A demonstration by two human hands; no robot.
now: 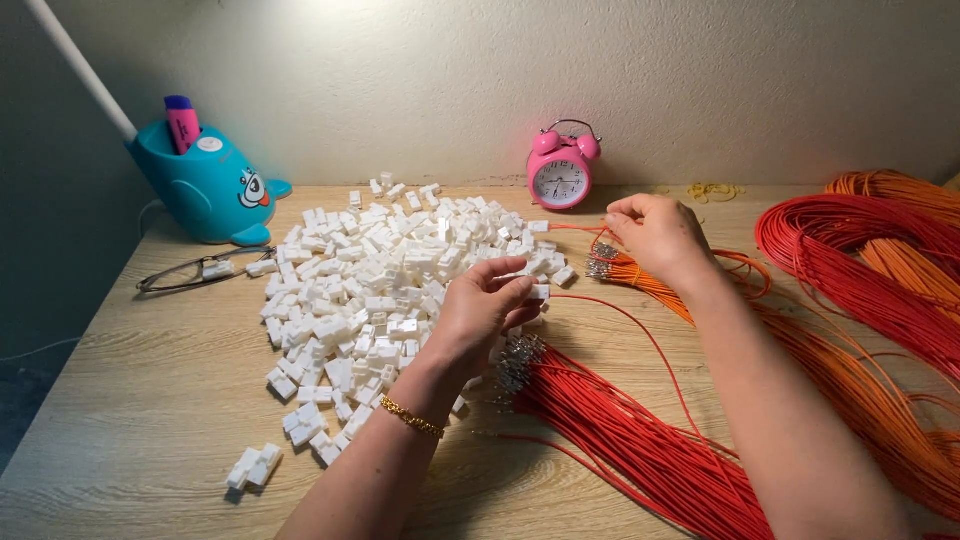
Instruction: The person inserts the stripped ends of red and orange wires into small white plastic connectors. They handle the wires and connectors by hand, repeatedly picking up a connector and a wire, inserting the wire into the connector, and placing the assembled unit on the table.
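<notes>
At centre frame our left hand (480, 315) pinches a small white plastic connector housing (540, 292) between thumb and fingertips, just above the right edge of the heap of housings (370, 290). Toward the upper right our right hand (655, 232) closes narrowly on one red wire (575, 228), its end pointing left toward the heap; the wire trails back in a loop across the surface (150, 400).

Doing this step well, we judge, means keeping the housing steady with its open face turned to the wire, and gripping the wire close behind its metal tip so it goes in straight rather than buckling.

The housings are blocky, hard-edged and matt white, spilled loosely over the pale wood-grain surface. Below the left hand lies a bundle of red wires (640, 450), thin and glossy, their bare metal terminals (518, 362) glinting at the cut end. An orange bundle (650, 280) lies beneath the right hand, and larger red and orange coils (870, 260) fill the right of the frame.

At the back stand a pink twin-bell alarm clock (560, 172) and, upper left, a teal whale-shaped pen holder (205, 185) beside a pair of spectacles (190, 272).
</notes>
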